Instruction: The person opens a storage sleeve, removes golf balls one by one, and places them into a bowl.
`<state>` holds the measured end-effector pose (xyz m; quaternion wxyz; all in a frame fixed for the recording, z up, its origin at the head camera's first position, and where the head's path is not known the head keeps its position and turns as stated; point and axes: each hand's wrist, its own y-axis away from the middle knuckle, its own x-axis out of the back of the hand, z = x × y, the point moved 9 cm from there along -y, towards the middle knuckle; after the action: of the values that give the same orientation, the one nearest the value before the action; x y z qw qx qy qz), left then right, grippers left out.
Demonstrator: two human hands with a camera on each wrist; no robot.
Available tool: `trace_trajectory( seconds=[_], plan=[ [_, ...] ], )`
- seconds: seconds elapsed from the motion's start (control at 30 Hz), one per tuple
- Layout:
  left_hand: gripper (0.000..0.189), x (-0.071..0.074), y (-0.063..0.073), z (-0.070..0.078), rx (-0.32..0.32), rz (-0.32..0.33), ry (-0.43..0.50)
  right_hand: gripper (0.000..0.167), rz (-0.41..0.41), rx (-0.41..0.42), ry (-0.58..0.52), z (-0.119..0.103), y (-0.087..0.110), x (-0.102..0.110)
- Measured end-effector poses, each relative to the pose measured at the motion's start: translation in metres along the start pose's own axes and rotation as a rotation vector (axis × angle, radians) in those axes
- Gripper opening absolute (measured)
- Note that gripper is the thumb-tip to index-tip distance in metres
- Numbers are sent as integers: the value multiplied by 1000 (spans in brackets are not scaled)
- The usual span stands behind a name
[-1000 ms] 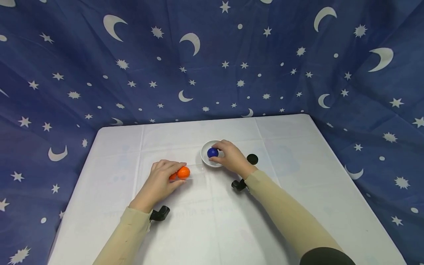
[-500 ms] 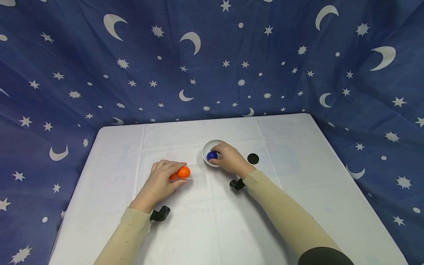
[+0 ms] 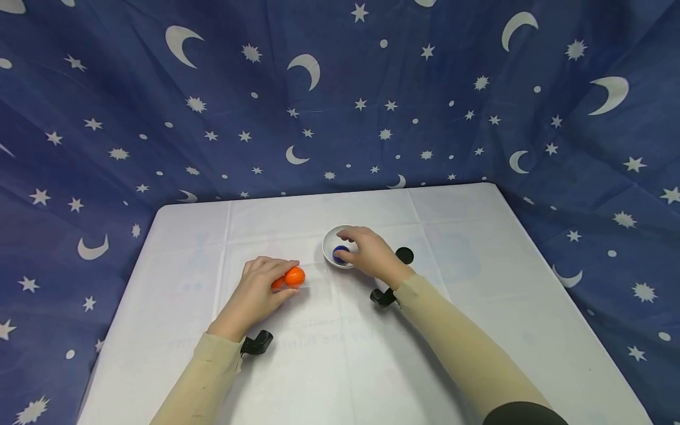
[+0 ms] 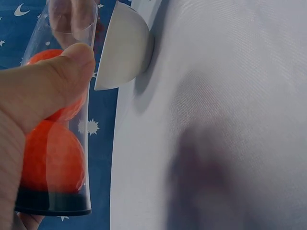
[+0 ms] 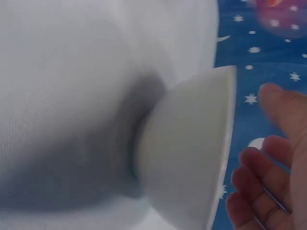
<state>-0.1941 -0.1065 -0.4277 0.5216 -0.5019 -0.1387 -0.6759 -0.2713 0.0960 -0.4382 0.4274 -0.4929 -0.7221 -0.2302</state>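
My left hand (image 3: 257,286) grips a clear plastic tube (image 4: 72,122) lying over the table, the thumb across its wall. Two dimpled orange balls (image 4: 53,155) sit inside, one against the tube's black end cap (image 4: 55,205). Toward the table's middle stands a white bowl (image 3: 326,248) with a blue ball (image 3: 340,255) in it. My right hand (image 3: 373,254) is over the bowl's right side, thumb and fingers spread apart with nothing between them. From the right wrist, these fingers show above the bowl's rim; the ball is hidden there by the bowl's wall.
A black disc (image 3: 405,255) lies on the white-covered table (image 3: 319,366), just right of the right wrist. Behind the table hangs a dark blue curtain (image 3: 340,77) with moons and stars. A small black camera mount (image 3: 257,342) sits at the left wrist.
The right hand has lowered the blue ball into the bowl and let go of it; its fingers have spread. The left hand has stayed in place with the tube.
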Motion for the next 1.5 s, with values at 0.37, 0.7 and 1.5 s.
trace_trajectory(
  seconds=[0.37, 0.7, 1.5],
  plan=[
    [56, 1, -7, 6, -22, 10, 5, 55, 67, 32, -249, -2, 30, 23],
    [55, 0, -12, 12, -36, -3, 7, 52, 79, 175, -351, -10, 53, 13],
    [58, -6, -18, 19, -74, -16, -24, 56, 13, 88, -673, -7, 57, -20]
  ],
)
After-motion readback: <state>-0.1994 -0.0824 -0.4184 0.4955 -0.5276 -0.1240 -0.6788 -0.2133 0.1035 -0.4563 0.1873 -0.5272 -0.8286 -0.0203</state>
